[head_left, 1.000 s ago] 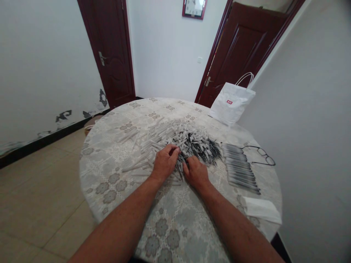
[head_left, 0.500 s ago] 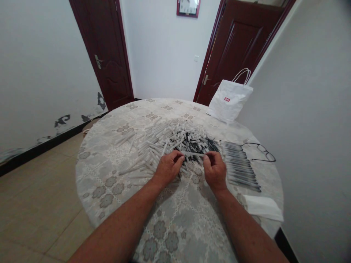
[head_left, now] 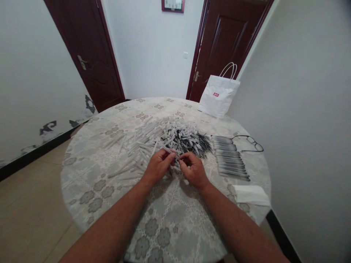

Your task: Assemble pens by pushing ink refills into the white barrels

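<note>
A whitish pen barrel [head_left: 168, 150] slants between my hands, over the near edge of a heap of pen parts. My left hand [head_left: 159, 166] is closed in a pinch around it, and the barrel's upper end sticks out past the fingers to the left. My right hand [head_left: 194, 171] pinches at the barrel's lower right end; small details at the fingertips are hidden. White pen barrels [head_left: 137, 149] spread on the left of the heap. Small white pieces [head_left: 178, 126] lie at its back, with thin dark pen refills [head_left: 202, 144] on the right.
A row of assembled-looking pens [head_left: 230, 157] lies to the right, beside black-framed glasses [head_left: 253, 143]. Nearer me is a folded white cloth or paper [head_left: 251, 194]. A white paper bag [head_left: 219, 96] stands at the back of the round table with its patterned tablecloth [head_left: 170, 226].
My hands have come closer together, and the barrel, which lay level between them, now tilts up to the left. The view has turned slightly right.
</note>
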Demonstrator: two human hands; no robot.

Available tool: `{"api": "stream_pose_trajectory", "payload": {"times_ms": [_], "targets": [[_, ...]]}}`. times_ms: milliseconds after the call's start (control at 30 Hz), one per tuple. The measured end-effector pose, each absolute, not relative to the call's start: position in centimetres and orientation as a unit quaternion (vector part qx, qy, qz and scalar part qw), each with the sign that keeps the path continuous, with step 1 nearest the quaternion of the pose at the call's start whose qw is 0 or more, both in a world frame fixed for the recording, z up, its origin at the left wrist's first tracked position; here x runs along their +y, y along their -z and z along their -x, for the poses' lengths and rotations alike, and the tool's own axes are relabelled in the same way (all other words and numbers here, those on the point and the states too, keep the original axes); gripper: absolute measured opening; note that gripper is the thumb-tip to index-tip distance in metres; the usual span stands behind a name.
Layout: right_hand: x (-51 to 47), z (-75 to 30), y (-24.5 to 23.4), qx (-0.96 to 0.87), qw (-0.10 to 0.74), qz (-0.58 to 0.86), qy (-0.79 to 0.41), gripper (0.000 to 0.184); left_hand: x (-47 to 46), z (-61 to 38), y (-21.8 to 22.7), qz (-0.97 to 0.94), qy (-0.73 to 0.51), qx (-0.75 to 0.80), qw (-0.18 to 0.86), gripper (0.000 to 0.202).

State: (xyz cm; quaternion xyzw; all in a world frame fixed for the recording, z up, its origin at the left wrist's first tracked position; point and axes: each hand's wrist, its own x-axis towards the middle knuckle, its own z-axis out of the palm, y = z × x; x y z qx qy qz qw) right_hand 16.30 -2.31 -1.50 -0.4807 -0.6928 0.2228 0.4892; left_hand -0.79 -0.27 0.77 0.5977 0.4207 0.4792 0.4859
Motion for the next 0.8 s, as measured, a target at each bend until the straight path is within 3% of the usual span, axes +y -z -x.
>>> {"api": "stream_pose_trajectory", "payload": {"times_ms": [333,800], "targets": [[-0.9,-19.2,0.8,-0.673,0.467,0.57,-0.066,0.022,0.1,0.8,-0.2,-0.58,-0.518,0.404,0.482,0.037],[-1.1,-17.0,2.9,-0.735,0.122,0.666,0.02,0.016,0.3,0.6,0.5,-0.585,-0.531,0.412,0.455,0.033]]}}
